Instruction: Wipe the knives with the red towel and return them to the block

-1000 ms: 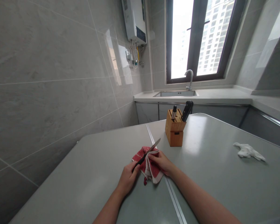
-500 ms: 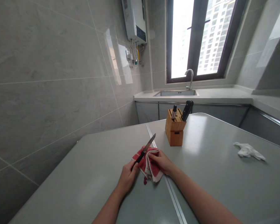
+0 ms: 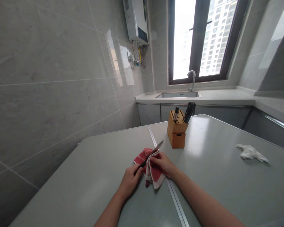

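A: What is the surface doing in the frame?
B: A pale, glossy table [image 3: 101, 164] is filling the lower half, and a light strip [image 3: 176, 201] is running down it from the centre to the bottom edge.

A: And the hands?
B: At lower centre, the left hand [image 3: 130, 179] is closing around the black handle of a knife [image 3: 159, 146], whose blade is pointing up and right. The right hand [image 3: 164, 165] is pinching a red-and-white cloth [image 3: 157, 175] against the blade, and the tip is sticking out past the fold.

A: What else is sitting on the table?
B: A wooden knife block [image 3: 178, 138] is standing right of centre, holding a large black-handled knife [image 3: 190, 112] and a slimmer black-topped tool [image 3: 176, 114]. A crumpled white cloth [image 3: 252, 153] is lying at the right.

A: And the room?
B: Grey tiled wall [image 3: 49, 110] is covering the left side. A white wall unit [image 3: 136, 20] is hanging at upper centre, its hoses [image 3: 137, 58] dangling below. A dark-framed window [image 3: 197, 41] is letting in daylight at upper right of centre, and a tall building is showing through it. Beneath, a faucet [image 3: 192, 78] is arching over a sink [image 3: 162, 95] in a white counter [image 3: 222, 94].
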A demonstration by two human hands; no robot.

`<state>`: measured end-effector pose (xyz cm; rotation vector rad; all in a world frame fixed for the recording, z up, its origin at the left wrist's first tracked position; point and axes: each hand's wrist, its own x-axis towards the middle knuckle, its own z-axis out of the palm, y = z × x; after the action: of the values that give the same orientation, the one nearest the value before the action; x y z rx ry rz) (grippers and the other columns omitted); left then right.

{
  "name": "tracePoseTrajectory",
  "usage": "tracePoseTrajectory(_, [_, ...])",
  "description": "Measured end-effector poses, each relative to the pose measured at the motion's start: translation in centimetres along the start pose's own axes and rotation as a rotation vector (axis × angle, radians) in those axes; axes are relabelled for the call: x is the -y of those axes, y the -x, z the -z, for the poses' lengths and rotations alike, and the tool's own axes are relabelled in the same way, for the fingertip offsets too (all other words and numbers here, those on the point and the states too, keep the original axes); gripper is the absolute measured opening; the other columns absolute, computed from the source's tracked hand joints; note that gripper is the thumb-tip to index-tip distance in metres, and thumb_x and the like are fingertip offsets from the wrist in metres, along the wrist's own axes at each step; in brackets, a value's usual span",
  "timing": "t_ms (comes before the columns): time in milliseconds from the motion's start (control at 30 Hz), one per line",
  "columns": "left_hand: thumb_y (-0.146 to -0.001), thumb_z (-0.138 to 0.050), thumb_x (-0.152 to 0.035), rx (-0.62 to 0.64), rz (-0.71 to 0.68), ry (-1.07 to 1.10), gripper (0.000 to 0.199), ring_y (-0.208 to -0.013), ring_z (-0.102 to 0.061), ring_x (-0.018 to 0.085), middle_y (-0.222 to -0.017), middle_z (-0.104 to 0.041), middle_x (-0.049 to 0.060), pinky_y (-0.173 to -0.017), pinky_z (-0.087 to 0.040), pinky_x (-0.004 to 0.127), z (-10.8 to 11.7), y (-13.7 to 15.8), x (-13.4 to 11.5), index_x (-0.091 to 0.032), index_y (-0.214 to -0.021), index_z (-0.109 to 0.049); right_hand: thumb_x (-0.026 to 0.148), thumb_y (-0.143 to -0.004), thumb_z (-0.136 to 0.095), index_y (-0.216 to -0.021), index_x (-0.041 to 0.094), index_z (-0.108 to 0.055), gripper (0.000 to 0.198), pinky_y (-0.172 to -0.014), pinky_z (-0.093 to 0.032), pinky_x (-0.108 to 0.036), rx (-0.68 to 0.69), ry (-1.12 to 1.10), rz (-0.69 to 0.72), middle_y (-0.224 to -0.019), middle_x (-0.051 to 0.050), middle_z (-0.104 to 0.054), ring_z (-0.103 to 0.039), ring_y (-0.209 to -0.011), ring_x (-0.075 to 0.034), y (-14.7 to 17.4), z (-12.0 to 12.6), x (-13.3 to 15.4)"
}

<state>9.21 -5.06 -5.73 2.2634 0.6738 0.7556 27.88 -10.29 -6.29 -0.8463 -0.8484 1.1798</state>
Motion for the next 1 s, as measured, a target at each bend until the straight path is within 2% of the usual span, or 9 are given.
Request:
tracePoseTrajectory(333, [-0.089, -0.042, -0.041, 0.019, -0.020, -0.010, 0.035, -0.068, -0.056, 0.018, -0.074, -0.066, 0.004, -0.065, -0.044, 0.025, 0.04, 0.01, -0.33, -0.016, -0.083, -0.066, 0.037, -0.063, -0.077, -0.080, 0.014, -0.065, 0.030, -0.068, -0.046, -0.030, 0.021, 0.033, -0.006, -0.074, -0.002, -0.068, -0.060, -0.066, -0.015, 0.18, -0.04, 0.18])
tracePoseTrajectory(467, [-0.090, -0.041, -0.041, -0.018, -0.016, -0.022, 0.036, -0.068, -0.057, 0.018, -0.074, -0.065, 0.004, -0.065, -0.044, 0.025, -0.05, 0.01, -0.08, -0.016, -0.082, -0.066, 0.040, -0.062, -0.077, -0.078, 0.015, -0.065, 0.032, -0.067, -0.046, -0.029, -0.004, 0.046, 0.004, -0.073, -0.002, -0.068, -0.059, -0.064, -0.015, 0.25, -0.18, 0.32])
tracePoseTrajectory(633, [-0.090, -0.042, -0.038, -0.041, -0.011, 0.003, 0.033, -0.074, -0.059, 0.019, -0.082, -0.068, 0.004, -0.070, -0.044, 0.027, -0.03, 0.00, 0.00, -0.017, -0.092, -0.067, 0.038, -0.064, -0.076, -0.078, 0.016, -0.064, 0.029, -0.067, -0.046, -0.029, -0.012, 0.026, 0.005, -0.073, -0.001, -0.067, -0.059, -0.065, -0.015, 0.26, -0.28, 0.39])
tracePoseTrajectory(1000, [-0.091, -0.043, -0.037, -0.064, -0.008, 0.004, 0.033, -0.072, -0.057, 0.018, -0.079, -0.067, 0.003, -0.068, -0.043, 0.026, -0.04, 0.08, 0.01, -0.015, -0.090, -0.067, 0.034, -0.067, -0.074, -0.080, 0.015, -0.064, 0.025, -0.064, -0.045, -0.027, 0.006, 0.022, -0.004, -0.072, -0.002, -0.066, -0.057, -0.063, -0.013, 0.26, -0.23, 0.38])
